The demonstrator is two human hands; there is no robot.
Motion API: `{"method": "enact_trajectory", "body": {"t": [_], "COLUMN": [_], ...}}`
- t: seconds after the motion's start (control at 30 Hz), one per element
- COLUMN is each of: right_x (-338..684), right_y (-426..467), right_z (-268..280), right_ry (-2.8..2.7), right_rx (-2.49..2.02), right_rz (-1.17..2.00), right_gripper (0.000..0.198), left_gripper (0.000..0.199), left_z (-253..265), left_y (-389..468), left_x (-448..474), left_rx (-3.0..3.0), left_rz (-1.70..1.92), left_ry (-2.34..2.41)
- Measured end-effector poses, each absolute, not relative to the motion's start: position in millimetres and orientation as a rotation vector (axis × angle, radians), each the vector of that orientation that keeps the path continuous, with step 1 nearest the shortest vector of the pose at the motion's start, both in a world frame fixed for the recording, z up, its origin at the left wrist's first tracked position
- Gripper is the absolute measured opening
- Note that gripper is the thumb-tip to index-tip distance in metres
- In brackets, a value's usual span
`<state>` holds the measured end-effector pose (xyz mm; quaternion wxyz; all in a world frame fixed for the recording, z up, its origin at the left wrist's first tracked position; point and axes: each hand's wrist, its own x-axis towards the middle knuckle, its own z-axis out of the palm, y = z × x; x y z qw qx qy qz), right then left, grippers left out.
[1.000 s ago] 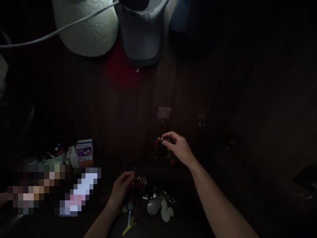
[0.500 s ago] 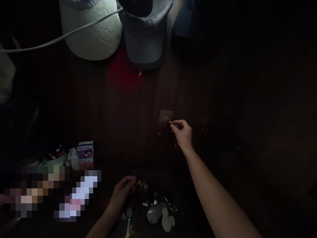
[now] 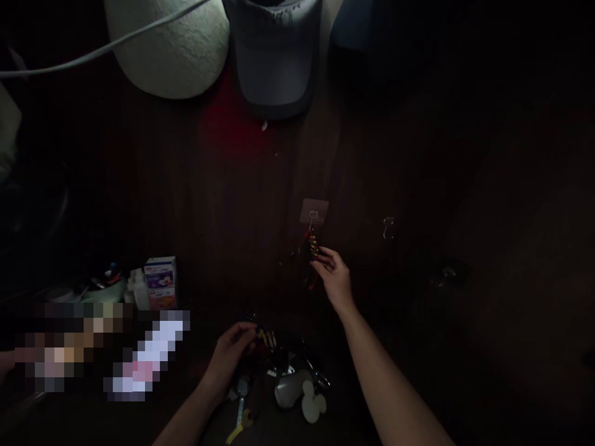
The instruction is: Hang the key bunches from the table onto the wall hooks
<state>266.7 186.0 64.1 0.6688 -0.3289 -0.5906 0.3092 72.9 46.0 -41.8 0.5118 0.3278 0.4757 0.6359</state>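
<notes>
A multicoloured braided cord (image 3: 313,244) with yellow, red and dark strands hangs just below a wall hook (image 3: 313,214) on a clear adhesive pad. My right hand (image 3: 333,272) is closed, with thumb and fingertips pinching the cord's lower part. Lower down, my left hand (image 3: 235,342) pinches a dark-and-yellow cord (image 3: 264,336) with small metal pieces beside it. Near that hand lie a grey computer mouse (image 3: 290,390), a pale tag of round lobes (image 3: 313,404) and a key-like piece with a yellow end (image 3: 240,421). Darkness hides much of the detail here.
Caps, one white (image 3: 171,49) and one grey (image 3: 279,62), hang above, with a white cable (image 3: 106,49) across. Another hook (image 3: 388,228) is on the wall at right. Small boxes (image 3: 162,282) and white bottles (image 3: 138,290) stand at left.
My right hand has moved down and slightly left. The braided cord, slanting from the hook before, now hangs nearly straight below it. My left hand keeps its hold, almost still.
</notes>
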Motion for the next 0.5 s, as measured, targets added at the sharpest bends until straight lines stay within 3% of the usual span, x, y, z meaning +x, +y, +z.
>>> {"method": "enact_trajectory", "body": {"t": [0.5], "right_x": [283.8], "right_y": [136.9], "right_z": [-17.1], "right_ry": [-1.542], "right_rx": [-0.997], "right_rz": [0.908], "right_gripper": [0.03], "left_gripper": [0.035], "left_z": [-41.0], "left_y": [48.2], "left_x": [55.3], "left_rx": [0.679], "left_rz": [1.747], "left_ry": [1.151]}}
